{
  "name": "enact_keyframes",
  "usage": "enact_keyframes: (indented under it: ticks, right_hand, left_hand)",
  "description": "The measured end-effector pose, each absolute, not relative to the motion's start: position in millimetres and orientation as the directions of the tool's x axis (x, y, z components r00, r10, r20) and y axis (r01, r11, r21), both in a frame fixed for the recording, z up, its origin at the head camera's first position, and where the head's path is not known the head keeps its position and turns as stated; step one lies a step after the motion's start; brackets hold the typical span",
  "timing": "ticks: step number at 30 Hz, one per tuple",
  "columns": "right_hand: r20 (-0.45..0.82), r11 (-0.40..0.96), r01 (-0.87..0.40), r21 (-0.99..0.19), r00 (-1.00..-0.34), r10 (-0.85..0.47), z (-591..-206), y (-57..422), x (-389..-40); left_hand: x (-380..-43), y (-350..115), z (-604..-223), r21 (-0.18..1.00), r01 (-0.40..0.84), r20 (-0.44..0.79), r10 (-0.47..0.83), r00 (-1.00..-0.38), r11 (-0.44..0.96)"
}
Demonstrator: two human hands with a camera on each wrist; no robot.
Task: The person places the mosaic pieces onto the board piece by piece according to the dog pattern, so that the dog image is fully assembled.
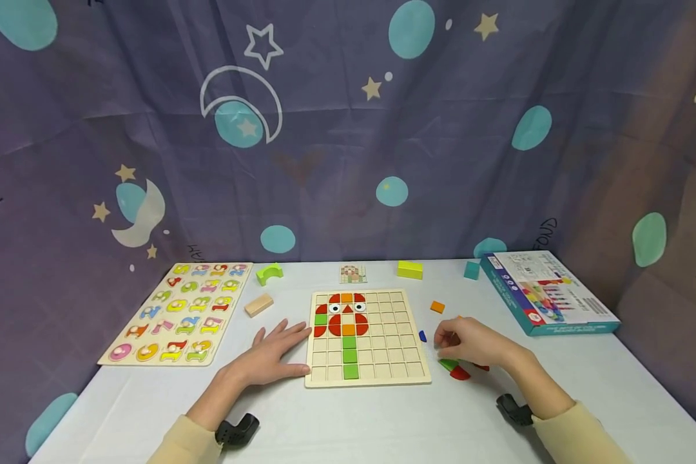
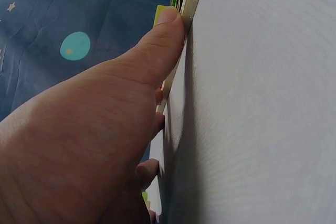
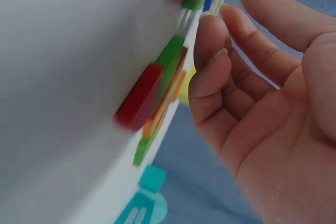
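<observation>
A wooden grid board (image 1: 390, 339) lies in the middle of the table, with red, orange, green and eye-printed tiles in its left half. A column of green squares (image 1: 350, 355) runs down to its lower edge. My left hand (image 1: 269, 356) touches the board's left edge with fingers and thumb extended, as the left wrist view also shows. Right of the board, my right hand (image 1: 474, 340) hovers over loose pieces, among them a red piece (image 3: 140, 98) and a green piece (image 3: 170, 59). Its fingers are loosely bent, thumb apart, and nothing shows between them.
A number puzzle (image 1: 168, 322) lies at the left, a box (image 1: 557, 290) at the right. Along the back are a green arch block (image 1: 269, 273), a picture card (image 1: 354, 274), a yellow block (image 1: 410, 269) and a teal block (image 1: 472, 270). An orange square (image 1: 437, 307) lies nearer.
</observation>
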State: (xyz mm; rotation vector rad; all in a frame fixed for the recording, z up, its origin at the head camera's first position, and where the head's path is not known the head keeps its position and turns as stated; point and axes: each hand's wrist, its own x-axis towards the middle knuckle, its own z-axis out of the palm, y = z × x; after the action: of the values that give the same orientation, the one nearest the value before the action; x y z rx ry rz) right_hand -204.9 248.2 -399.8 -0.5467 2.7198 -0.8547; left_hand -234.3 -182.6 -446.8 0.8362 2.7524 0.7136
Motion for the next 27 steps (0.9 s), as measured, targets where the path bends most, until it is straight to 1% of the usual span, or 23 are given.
enact_keyframes:
  ticks: [5,9,14,19,27]
  right_hand:
    - [-0.151,0.783,-0.241,-0.573,-0.908,-0.39,-401,258,-199]
    - [-0.146,0.799,-0.248,-0.547,-0.912,-0.383,-404,259,-197]
    - [-0.159,0.824,-0.224,-0.52,-0.923,-0.35,-406,255,-196]
    - [-0.16,0.826,-0.211,-0.523,-0.927,-0.338,-405,255,-196]
    - [-0.168,0.8,-0.22,-0.559,-0.914,-0.369,-405,262,-197]
  left_hand:
    - [-234,-183,-445,0.5,0.468,-0.035,0.557,-0.83,0.729]
    - [-235,-182,-444,0.494,0.472,-0.034,0.558,-0.829,0.73]
    - [-236,-182,-445,0.485,0.474,-0.037,0.559,-0.828,0.735]
    - [-236,-182,-445,0.481,0.474,-0.036,0.557,-0.83,0.737]
    - [-235,-181,-447,0.483,0.468,-0.041,0.553,-0.832,0.74]
